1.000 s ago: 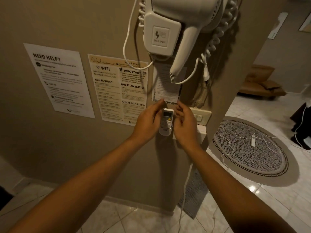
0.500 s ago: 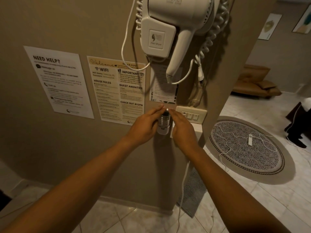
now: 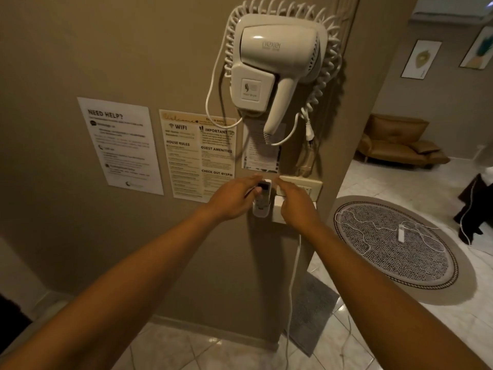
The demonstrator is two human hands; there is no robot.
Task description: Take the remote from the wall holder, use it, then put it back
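Observation:
The small white remote (image 3: 262, 194), dark screen at its top, stands in the white wall holder (image 3: 261, 212) on the beige wall below the hair dryer. My left hand (image 3: 234, 200) comes in from the left, its thumb and fingers pinching the remote's upper part. My right hand (image 3: 293, 206) is just right of the remote with loosely curled fingers and a narrow gap to it, holding nothing. The remote's lower end sits inside the holder.
A white hair dryer (image 3: 269, 65) with a coiled cord hangs above. Paper notices (image 3: 197, 153) are to the left and a switch plate (image 3: 306, 186) to the right. A white cord (image 3: 293, 276) drops to the floor. Right: round rug (image 3: 394, 244), tan sofa (image 3: 394, 142).
The view has tilted up and shows the whole hair dryer. My left fingers have closed on the remote's top; my right hand has drawn slightly away to the right.

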